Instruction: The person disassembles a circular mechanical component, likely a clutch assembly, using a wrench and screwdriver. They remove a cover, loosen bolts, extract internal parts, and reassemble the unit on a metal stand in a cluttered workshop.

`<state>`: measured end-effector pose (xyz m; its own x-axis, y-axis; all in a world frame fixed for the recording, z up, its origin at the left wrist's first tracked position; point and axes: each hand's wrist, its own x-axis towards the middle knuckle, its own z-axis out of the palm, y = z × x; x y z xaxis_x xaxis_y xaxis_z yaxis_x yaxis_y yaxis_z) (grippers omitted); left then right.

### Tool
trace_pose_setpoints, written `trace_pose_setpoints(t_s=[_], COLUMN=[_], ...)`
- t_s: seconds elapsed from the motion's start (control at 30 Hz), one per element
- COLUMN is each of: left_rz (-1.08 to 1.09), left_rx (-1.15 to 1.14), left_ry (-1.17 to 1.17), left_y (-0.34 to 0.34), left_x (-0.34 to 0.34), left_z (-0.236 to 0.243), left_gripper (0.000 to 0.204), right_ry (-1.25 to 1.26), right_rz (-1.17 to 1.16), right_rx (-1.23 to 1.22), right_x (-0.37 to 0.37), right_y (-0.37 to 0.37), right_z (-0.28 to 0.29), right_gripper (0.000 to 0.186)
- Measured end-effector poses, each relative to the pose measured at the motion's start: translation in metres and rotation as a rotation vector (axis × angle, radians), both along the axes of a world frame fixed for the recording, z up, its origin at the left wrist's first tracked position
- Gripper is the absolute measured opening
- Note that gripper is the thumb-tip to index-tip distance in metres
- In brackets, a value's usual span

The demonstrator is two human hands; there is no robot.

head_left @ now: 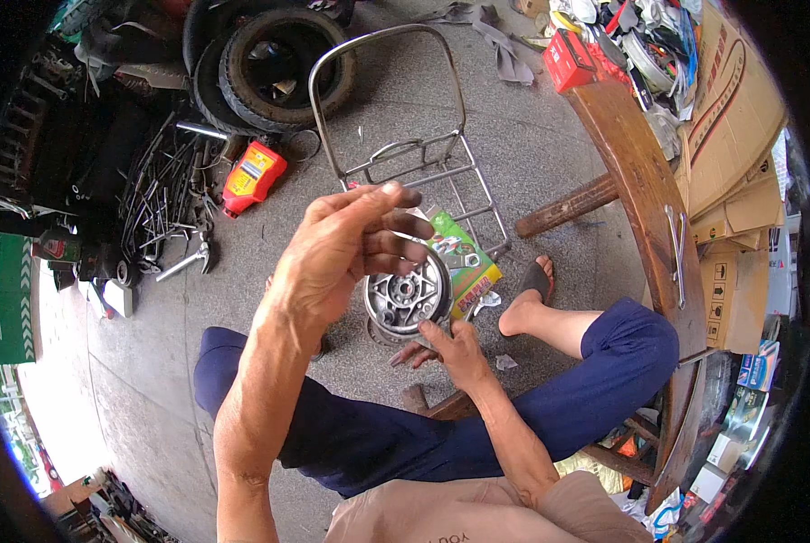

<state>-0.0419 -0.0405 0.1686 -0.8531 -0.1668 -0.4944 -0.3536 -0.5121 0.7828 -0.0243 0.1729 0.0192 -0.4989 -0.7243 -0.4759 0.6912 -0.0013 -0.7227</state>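
Note:
Above my lap, a round silver metal hub (403,303) with spokes and a centre hole faces up. My right hand (462,356) grips its lower right rim, thumb on top and blackened fingers underneath. My left hand (346,240) is raised over the hub's upper left side, its dark-stained fingers apart and nothing visible in them. It hides part of the rim; whether it touches the hub I cannot tell. A second ridged round part (378,333) shows partly below the hub. Beyond lies a green and yellow package (464,258) with tools pictured on it.
A metal tube rack (464,149) stands ahead on the floor. At left are tyres (242,77), a red bottle (253,178), a hammer (188,261) and several metal rods (161,195). A wooden bench (636,163) with wrenches (676,253) and cardboard boxes (735,290) fill the right.

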Motion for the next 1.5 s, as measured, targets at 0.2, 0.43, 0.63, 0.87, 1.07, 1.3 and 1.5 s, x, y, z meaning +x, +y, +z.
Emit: trace_pose_setpoints(t_s=[0.2, 0.43, 0.63, 0.87, 1.07, 1.3, 1.5], left_rz=[0.026, 0.032, 0.103, 0.163, 0.211, 0.412, 0.406], left_rx=[-0.018, -0.051, -0.165, -0.235, 0.195, 0.277, 0.001], left_ry=[0.007, 0.031, -0.035, -0.293, -0.473, -0.414, -0.464], left_y=[-0.003, -0.005, -0.009, 0.023, 0.090, 0.096, 0.084], left_x=[0.014, 0.027, 0.041, 0.073, 0.076, 0.074, 0.085], left_z=[0.016, 0.013, -0.004, -0.094, -0.185, -0.196, -0.194], left_gripper=[0.035, 0.033, 0.032, 0.032, 0.051, 0.026, 0.017], right_ry=[-0.099, -0.103, 0.055, 0.888, 1.419, 1.421, 1.283], right_rz=[-0.222, -0.134, 0.109, -0.026, -0.037, 0.100, 0.154], right_rx=[-0.034, 0.123, 0.419, 0.816, 0.932, 0.981, 1.006], right_x=[-0.009, -0.003, -0.013, -0.032, -0.072, -0.080, -0.044], right_y=[-0.015, -0.024, -0.015, 0.009, 0.014, 0.022, 0.035], right_z=[-0.034, -0.065, -0.046, -0.012, -0.032, -0.046, -0.036], right_gripper=[0.027, 0.046, 0.065, 0.037, 0.029, 0.030, 0.026])
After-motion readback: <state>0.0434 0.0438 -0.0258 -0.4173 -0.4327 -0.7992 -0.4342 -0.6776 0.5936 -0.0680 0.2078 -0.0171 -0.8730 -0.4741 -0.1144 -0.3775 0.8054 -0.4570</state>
